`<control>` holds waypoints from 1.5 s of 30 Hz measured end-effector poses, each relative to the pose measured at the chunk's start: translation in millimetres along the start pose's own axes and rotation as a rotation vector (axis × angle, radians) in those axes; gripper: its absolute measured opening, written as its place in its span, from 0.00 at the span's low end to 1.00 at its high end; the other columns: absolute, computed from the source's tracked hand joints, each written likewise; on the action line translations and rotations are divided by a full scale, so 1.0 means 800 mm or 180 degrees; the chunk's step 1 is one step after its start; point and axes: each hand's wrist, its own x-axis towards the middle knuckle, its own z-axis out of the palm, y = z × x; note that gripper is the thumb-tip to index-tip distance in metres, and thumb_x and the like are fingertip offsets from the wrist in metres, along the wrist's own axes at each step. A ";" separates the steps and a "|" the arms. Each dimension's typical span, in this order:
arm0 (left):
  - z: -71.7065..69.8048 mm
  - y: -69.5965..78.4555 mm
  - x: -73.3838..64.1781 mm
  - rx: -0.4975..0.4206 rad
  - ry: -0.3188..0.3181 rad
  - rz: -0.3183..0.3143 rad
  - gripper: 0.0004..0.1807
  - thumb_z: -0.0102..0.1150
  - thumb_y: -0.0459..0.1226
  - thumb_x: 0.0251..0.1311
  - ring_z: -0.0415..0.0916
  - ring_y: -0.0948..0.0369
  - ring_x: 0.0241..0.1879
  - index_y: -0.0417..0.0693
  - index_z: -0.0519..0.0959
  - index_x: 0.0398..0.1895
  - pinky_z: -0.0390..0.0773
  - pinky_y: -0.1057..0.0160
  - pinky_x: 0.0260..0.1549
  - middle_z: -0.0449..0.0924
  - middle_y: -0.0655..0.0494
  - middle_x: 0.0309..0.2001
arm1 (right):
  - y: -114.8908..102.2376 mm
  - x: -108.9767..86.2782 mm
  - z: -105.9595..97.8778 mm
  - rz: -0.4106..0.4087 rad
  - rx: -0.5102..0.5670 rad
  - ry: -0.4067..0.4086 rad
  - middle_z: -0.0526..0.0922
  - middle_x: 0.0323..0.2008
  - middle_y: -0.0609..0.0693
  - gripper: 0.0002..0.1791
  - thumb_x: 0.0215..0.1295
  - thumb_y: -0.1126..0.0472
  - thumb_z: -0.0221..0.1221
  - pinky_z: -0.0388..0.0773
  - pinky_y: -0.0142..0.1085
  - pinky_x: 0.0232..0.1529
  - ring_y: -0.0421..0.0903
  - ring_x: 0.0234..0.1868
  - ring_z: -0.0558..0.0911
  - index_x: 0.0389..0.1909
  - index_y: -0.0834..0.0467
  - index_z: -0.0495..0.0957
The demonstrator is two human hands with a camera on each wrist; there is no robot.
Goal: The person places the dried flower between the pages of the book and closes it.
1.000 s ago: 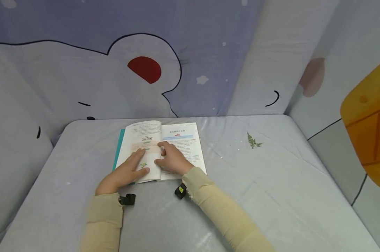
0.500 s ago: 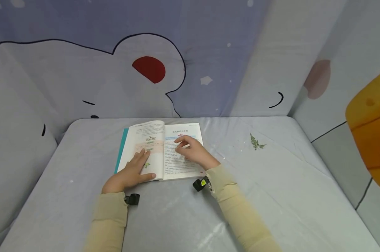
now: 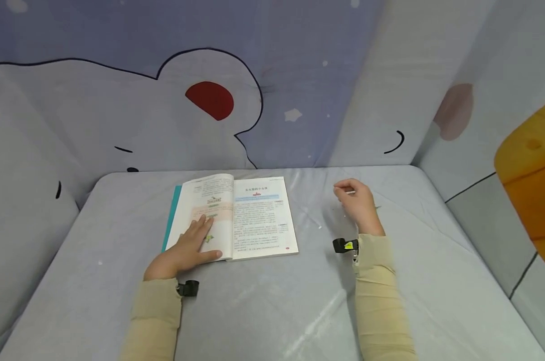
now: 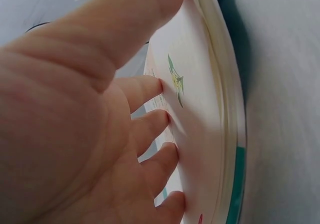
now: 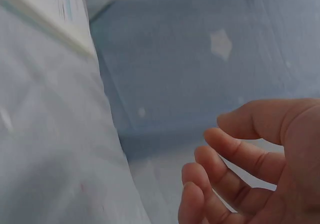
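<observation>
An open book (image 3: 259, 235) with a teal cover lies on the cloth-covered table, left of centre. Spread across its left page, my left hand (image 3: 186, 248) presses the paper with straight fingers. In the left wrist view, the fingertips (image 4: 169, 151) rest on the page beside a small printed plant. My right hand (image 3: 357, 204) hovers to the right of the book, above the table. Its fingers are loosely bent, and nothing shows between thumb and fingers in the right wrist view. A green leaf sprig (image 3: 378, 207) is mostly hidden behind this hand; only a tip shows.
A pale grey cloth (image 3: 272, 306) covers the table. Behind it rises a printed fabric wall (image 3: 299, 80), with another fabric side (image 3: 493, 215) at the right. The book's near corner (image 5: 65, 32) shows at the upper left of the right wrist view.
My right hand has left the book's middle and moved right across the right page to over the leaf sprig. The left hand stays on the left page.
</observation>
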 end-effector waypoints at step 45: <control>0.002 -0.005 0.003 0.0064 0.0046 0.0003 0.55 0.67 0.52 0.64 0.31 0.32 0.77 0.36 0.45 0.81 0.39 0.25 0.68 0.36 0.32 0.80 | 0.094 0.002 -0.064 0.0959 -0.0651 0.0732 0.83 0.36 0.60 0.12 0.64 0.64 0.57 0.73 0.37 0.33 0.53 0.36 0.78 0.36 0.69 0.83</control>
